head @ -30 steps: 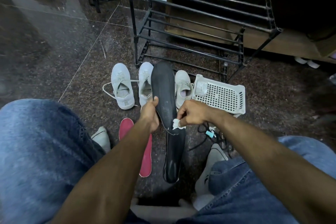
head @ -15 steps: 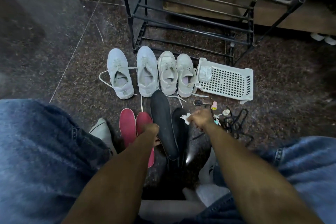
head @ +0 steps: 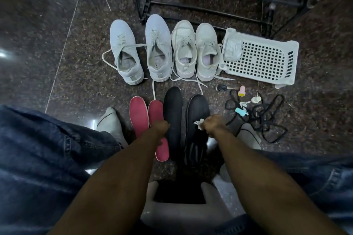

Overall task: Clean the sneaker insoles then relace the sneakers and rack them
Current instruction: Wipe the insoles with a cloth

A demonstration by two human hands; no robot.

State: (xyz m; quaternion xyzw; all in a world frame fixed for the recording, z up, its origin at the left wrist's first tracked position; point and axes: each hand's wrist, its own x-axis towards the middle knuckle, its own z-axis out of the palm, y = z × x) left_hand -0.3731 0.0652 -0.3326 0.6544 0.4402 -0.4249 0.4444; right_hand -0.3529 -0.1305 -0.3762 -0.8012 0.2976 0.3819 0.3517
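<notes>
Two black insoles flat beside red ones; left hand grip unclear, right hand pinching white wipe

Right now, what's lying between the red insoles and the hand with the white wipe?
The two black insoles lie side by side on the floor between the red insoles and the right hand pinching the wipe, in the head view.

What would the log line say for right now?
step: insoles | left hand: on black insole | right hand: pinches wipe | sneakers: unracked
</notes>
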